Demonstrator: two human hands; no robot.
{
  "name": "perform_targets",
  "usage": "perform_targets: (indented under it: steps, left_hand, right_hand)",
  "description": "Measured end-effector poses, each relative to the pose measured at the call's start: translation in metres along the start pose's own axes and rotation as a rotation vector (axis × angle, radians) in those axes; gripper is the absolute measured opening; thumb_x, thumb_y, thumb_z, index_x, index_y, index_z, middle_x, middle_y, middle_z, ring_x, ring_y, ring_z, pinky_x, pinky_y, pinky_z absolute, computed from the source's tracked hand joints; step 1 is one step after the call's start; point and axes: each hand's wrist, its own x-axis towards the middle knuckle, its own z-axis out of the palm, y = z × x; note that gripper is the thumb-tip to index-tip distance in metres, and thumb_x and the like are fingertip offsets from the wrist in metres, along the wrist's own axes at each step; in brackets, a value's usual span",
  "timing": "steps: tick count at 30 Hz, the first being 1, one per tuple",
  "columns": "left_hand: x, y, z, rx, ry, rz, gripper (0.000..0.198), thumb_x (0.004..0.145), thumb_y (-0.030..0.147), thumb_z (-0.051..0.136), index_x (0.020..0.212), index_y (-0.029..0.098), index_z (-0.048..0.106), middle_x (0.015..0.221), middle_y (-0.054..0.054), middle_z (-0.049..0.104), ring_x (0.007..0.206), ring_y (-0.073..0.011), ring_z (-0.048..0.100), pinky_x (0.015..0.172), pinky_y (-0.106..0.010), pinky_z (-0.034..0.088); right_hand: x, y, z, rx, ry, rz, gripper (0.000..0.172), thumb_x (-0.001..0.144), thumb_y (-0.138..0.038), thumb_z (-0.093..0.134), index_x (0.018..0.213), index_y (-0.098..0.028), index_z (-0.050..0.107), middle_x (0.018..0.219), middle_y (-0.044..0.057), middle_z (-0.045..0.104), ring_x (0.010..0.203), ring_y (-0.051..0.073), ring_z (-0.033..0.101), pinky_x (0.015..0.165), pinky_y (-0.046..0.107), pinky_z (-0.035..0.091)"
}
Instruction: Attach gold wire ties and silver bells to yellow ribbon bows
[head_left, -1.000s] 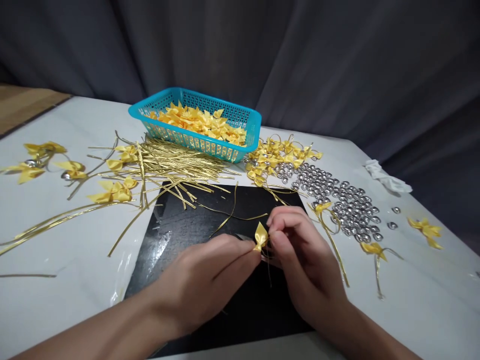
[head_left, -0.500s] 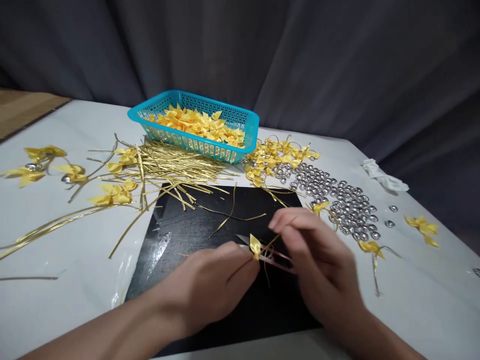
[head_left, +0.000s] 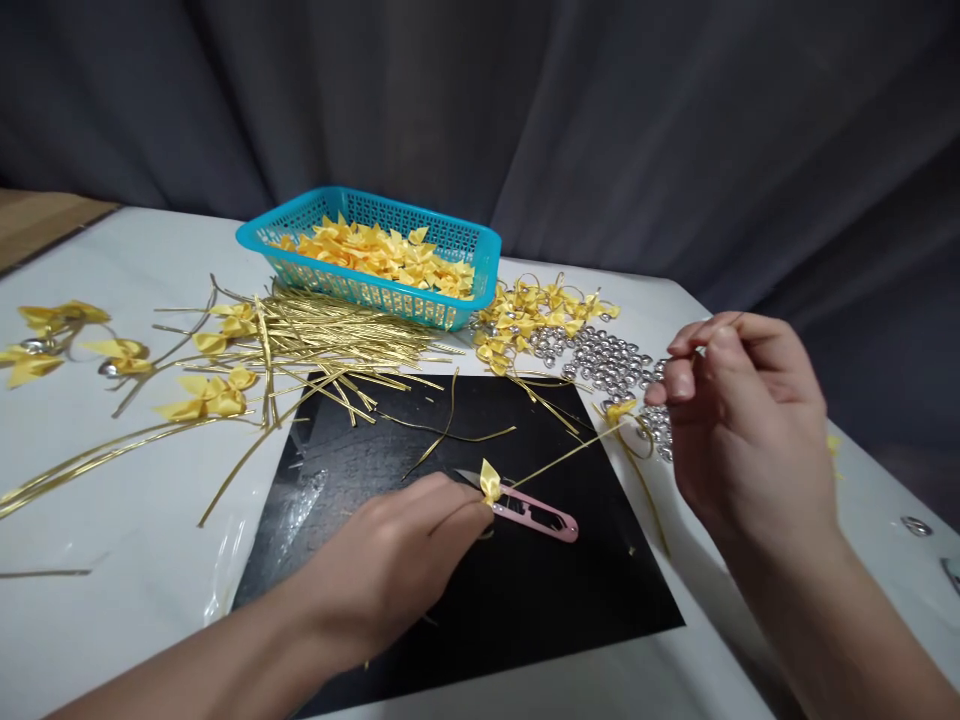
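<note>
- Your left hand (head_left: 424,555) pinches a yellow bow (head_left: 490,481); your right hand (head_left: 750,420), a thin strand (head_left: 570,456).
- Black mat (head_left: 540,610) on your white desk (head_left: 142,530).
- Dark curtain (head_left: 412,100), far side.

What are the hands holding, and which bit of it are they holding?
The left hand pinches a yellow bow by its lower part. The right hand seems to pinch a gold cord near its far end, though the exact spot is hidden.

Craft workplace, tabletop; whether home or workshop, cannot be told. Evidence: table (head_left: 150,520), white; curtain (head_left: 420,100), dark, behind; mat (head_left: 570,600), black, bearing snips (head_left: 568,528); basket (head_left: 487,275), blue, of yellow bows (head_left: 375,250); cords (head_left: 337,335), gold, heaped; pieces (head_left: 607,360), silvery, small, in quantity.
</note>
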Motion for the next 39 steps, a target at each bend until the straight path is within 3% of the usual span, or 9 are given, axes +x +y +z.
perform_targets:
  steps: [4, 9, 12, 15, 18, 21, 26, 35, 39]
  left_hand:
    - [0.000, -0.004, 0.002, 0.076, 0.091, 0.084, 0.024, 0.088, 0.009, 0.039, 0.086, 0.019, 0.061, 0.081, -0.003, 0.066, 0.073, -0.0135, 0.059, 0.065, -0.022, 0.048]
    - [0.004, 0.002, -0.003, 0.147, 0.133, 0.026, 0.019, 0.083, 0.009, 0.040, 0.079, 0.018, 0.056, 0.075, -0.004, 0.060, 0.069, -0.0174, 0.056, 0.058, -0.027, 0.046]
    - [0.004, 0.011, -0.005, 0.119, 0.230, -0.087, 0.013, 0.075, 0.012, 0.043, 0.075, 0.020, 0.053, 0.084, -0.006, 0.059, 0.079, -0.0219, 0.054, 0.063, -0.032, 0.046]
    - [0.005, 0.015, -0.002, -0.119, 0.344, -0.198, 0.025, 0.079, 0.020, 0.047, 0.102, 0.022, 0.055, 0.109, -0.008, 0.058, 0.103, -0.0243, 0.052, 0.087, -0.038, 0.044]
    - [0.010, 0.015, 0.001, -0.512, 0.228, -0.336, 0.033, 0.084, 0.036, 0.047, 0.114, 0.023, 0.052, 0.101, -0.007, 0.063, 0.096, -0.0205, 0.057, 0.085, -0.030, 0.046]
    - [0.016, 0.015, 0.001, -0.754, 0.035, -0.466, 0.034, 0.085, 0.049, 0.044, 0.078, 0.019, 0.060, 0.064, 0.000, 0.055, 0.063, -0.0142, 0.052, 0.062, -0.023, 0.045]
    - [0.017, 0.013, -0.003, -0.809, 0.029, -0.595, 0.041, 0.081, 0.057, 0.047, 0.073, 0.018, 0.055, 0.057, 0.005, 0.036, 0.054, -0.0107, 0.035, 0.049, -0.020, 0.030]
    - [0.018, 0.018, -0.002, -0.838, 0.006, -0.442, 0.029, 0.087, 0.044, 0.042, 0.079, 0.019, 0.054, 0.074, 0.001, 0.049, 0.073, -0.0140, 0.045, 0.067, -0.022, 0.036]
    - [0.018, 0.016, -0.005, -0.837, -0.007, -0.525, 0.034, 0.088, 0.046, 0.039, 0.070, 0.019, 0.049, 0.063, 0.004, 0.037, 0.061, -0.0122, 0.036, 0.056, -0.021, 0.030]
  right_hand:
    - [0.009, 0.020, -0.010, -0.104, 0.001, -0.038, 0.008, 0.082, -0.026, 0.059, 0.075, -0.022, 0.058, 0.078, 0.000, 0.051, 0.058, 0.009, 0.046, 0.053, 0.022, 0.040]
    - [0.001, 0.028, -0.003, -0.004, 0.147, 0.287, 0.013, 0.076, -0.032, 0.065, 0.076, -0.020, 0.060, 0.081, 0.001, 0.057, 0.066, 0.010, 0.050, 0.054, 0.019, 0.040]
    - [-0.020, 0.019, 0.013, -0.058, -0.013, 0.383, 0.013, 0.077, -0.034, 0.063, 0.078, -0.020, 0.063, 0.083, 0.001, 0.058, 0.071, 0.011, 0.050, 0.060, 0.021, 0.041]
    - [-0.043, 0.009, 0.028, -0.090, -0.288, 0.343, 0.013, 0.078, -0.030, 0.062, 0.072, -0.019, 0.064, 0.080, 0.001, 0.055, 0.075, 0.012, 0.052, 0.066, 0.023, 0.041]
    - [-0.058, 0.005, 0.038, -0.079, -0.403, 0.326, 0.010, 0.076, -0.026, 0.062, 0.072, -0.019, 0.067, 0.078, 0.001, 0.052, 0.069, 0.011, 0.050, 0.061, 0.023, 0.040]
    - [-0.061, 0.006, 0.040, -0.092, -0.409, 0.343, 0.010, 0.076, -0.025, 0.062, 0.071, -0.018, 0.067, 0.075, 0.001, 0.052, 0.066, 0.011, 0.049, 0.058, 0.024, 0.039]
    - [-0.049, 0.010, 0.034, -0.082, -0.444, 0.366, 0.013, 0.076, -0.028, 0.062, 0.071, -0.017, 0.066, 0.075, 0.003, 0.054, 0.066, 0.012, 0.051, 0.059, 0.026, 0.040]
    - [-0.050, 0.007, 0.035, -0.107, -0.519, 0.339, 0.015, 0.080, -0.028, 0.060, 0.071, -0.016, 0.064, 0.075, 0.002, 0.054, 0.061, 0.011, 0.051, 0.054, 0.024, 0.040]
    - [-0.040, 0.012, 0.028, -0.267, -0.689, 0.152, 0.016, 0.085, -0.027, 0.054, 0.082, -0.018, 0.067, 0.084, 0.005, 0.060, 0.074, 0.015, 0.058, 0.064, 0.028, 0.046]
